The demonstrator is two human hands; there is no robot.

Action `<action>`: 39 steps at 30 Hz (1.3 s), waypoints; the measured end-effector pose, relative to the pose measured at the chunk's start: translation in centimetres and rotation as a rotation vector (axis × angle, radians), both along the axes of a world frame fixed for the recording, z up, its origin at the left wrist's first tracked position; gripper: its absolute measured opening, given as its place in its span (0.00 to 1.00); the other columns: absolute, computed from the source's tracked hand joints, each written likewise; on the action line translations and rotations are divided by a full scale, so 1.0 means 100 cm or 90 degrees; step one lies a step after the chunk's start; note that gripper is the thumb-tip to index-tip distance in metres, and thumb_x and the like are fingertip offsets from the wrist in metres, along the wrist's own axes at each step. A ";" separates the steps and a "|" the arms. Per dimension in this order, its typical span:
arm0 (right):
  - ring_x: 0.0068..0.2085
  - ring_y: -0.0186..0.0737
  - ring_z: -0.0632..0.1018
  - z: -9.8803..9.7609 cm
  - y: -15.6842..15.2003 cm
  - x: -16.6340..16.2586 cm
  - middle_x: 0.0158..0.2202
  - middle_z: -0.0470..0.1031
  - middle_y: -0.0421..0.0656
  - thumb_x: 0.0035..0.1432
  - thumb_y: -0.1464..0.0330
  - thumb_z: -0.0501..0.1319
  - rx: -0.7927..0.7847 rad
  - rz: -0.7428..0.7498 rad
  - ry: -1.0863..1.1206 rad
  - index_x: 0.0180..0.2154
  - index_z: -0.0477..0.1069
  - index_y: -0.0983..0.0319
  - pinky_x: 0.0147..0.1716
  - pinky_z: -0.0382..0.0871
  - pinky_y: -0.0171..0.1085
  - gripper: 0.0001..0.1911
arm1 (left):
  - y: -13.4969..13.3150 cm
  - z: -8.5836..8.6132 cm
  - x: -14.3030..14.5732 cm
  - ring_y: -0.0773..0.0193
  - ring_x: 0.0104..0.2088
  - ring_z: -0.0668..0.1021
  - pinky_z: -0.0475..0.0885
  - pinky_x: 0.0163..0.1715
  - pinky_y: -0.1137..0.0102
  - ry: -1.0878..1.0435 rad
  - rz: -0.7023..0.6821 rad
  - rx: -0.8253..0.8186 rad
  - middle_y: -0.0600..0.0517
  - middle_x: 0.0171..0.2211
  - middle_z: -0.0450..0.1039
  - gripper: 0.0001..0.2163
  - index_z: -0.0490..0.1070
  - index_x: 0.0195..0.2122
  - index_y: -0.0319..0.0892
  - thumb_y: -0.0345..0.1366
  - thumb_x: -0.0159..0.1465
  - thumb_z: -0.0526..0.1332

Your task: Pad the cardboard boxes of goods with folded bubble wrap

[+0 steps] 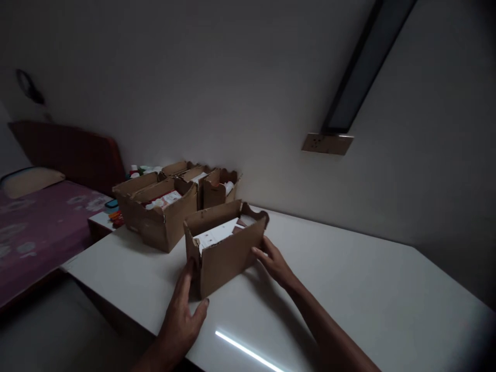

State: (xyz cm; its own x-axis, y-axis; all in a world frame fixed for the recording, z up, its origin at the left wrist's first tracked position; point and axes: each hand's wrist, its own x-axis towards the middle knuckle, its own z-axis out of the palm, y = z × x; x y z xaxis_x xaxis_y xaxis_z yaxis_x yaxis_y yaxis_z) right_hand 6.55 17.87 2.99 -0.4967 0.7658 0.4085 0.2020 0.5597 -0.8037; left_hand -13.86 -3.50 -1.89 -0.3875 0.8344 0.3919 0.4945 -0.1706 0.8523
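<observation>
We see both hands on one open cardboard box (227, 250) that stands on the white desk (349, 289), near its front left part. The left hand (181, 315) lies open at the box's near left corner, fingers spread along the end and thumb towards the front face. The right hand (274, 262) is open too, its fingertips touching the front face near the right end. So the hands bracket the box from two sides without closing round it, and the box rests flat on the desk, not lifted.

Inside it we make out white packets (216, 233), lying tilted; the dim light hides their print. As things lie, this box stands apart from the other boxes (165, 214), which sit together at the far left by the wall, with small bottles in them, and no hand is on those. A bed (39, 222) lies beyond the desk's left edge.
</observation>
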 end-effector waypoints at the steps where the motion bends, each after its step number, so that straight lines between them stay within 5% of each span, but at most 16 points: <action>1: 0.52 0.49 0.77 -0.008 0.008 -0.021 0.56 0.74 0.51 0.61 0.54 0.57 0.010 -0.004 -0.001 0.59 0.64 0.61 0.49 0.74 0.46 0.30 | 0.001 -0.004 -0.006 0.47 0.69 0.56 0.55 0.67 0.48 0.000 0.013 -0.012 0.38 0.68 0.54 0.33 0.50 0.69 0.40 0.37 0.63 0.57; 5: 0.56 0.52 0.74 -0.046 0.017 -0.085 0.58 0.71 0.56 0.64 0.56 0.51 0.054 -0.062 -0.038 0.60 0.62 0.64 0.54 0.70 0.52 0.29 | 0.005 -0.016 -0.025 0.46 0.70 0.56 0.55 0.67 0.49 -0.014 0.008 -0.097 0.37 0.68 0.54 0.34 0.51 0.68 0.35 0.36 0.61 0.57; 9: 0.58 0.50 0.72 -0.069 0.012 -0.113 0.59 0.70 0.55 0.65 0.60 0.47 0.114 -0.077 -0.097 0.60 0.62 0.64 0.59 0.64 0.52 0.26 | 0.011 -0.021 -0.040 0.48 0.70 0.55 0.52 0.68 0.51 0.003 0.001 -0.134 0.36 0.69 0.53 0.35 0.51 0.68 0.34 0.34 0.59 0.57; 19: 0.60 0.52 0.70 -0.066 0.003 -0.122 0.60 0.71 0.51 0.60 0.61 0.56 0.188 -0.058 -0.264 0.62 0.62 0.60 0.59 0.60 0.49 0.29 | 0.037 -0.029 -0.064 0.48 0.69 0.57 0.56 0.67 0.51 0.044 0.058 -0.108 0.38 0.69 0.53 0.34 0.53 0.68 0.37 0.34 0.59 0.58; 23: 0.61 0.54 0.69 -0.063 -0.001 -0.122 0.60 0.70 0.54 0.58 0.63 0.58 0.167 -0.054 -0.265 0.61 0.63 0.62 0.60 0.58 0.51 0.30 | 0.023 -0.026 -0.058 0.46 0.65 0.65 0.61 0.64 0.49 0.112 0.031 -0.134 0.39 0.65 0.63 0.28 0.65 0.62 0.39 0.34 0.59 0.59; 27: 0.61 0.55 0.69 -0.061 -0.004 -0.121 0.59 0.72 0.52 0.54 0.65 0.60 0.133 -0.061 -0.216 0.58 0.68 0.62 0.61 0.58 0.52 0.28 | 0.015 -0.007 -0.041 0.48 0.56 0.75 0.66 0.60 0.50 0.191 -0.089 -0.129 0.43 0.54 0.75 0.19 0.76 0.50 0.44 0.31 0.56 0.60; 33: 0.42 0.47 0.81 -0.053 0.006 -0.109 0.39 0.82 0.49 0.59 0.63 0.51 0.026 -0.109 -0.093 0.39 0.77 0.62 0.45 0.73 0.43 0.18 | 0.077 0.024 -0.015 0.56 0.47 0.77 0.71 0.52 0.62 0.182 -0.214 -0.079 0.46 0.43 0.77 0.16 0.76 0.43 0.41 0.25 0.56 0.56; 39: 0.38 0.48 0.80 -0.044 0.025 -0.086 0.36 0.82 0.50 0.57 0.55 0.53 -0.022 -0.201 0.020 0.34 0.77 0.63 0.40 0.75 0.45 0.21 | 0.138 0.008 0.006 0.51 0.49 0.73 0.68 0.55 0.58 0.156 -0.244 -0.098 0.45 0.43 0.75 0.15 0.75 0.39 0.41 0.25 0.52 0.59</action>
State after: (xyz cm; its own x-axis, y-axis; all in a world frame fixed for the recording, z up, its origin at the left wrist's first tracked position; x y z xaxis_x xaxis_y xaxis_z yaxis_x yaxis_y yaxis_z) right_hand -2.03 20.41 -1.39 -0.2201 0.8934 0.3917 0.3355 0.4464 -0.8295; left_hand -13.27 10.33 -1.04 0.0469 0.9547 0.2940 0.6098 -0.2605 0.7485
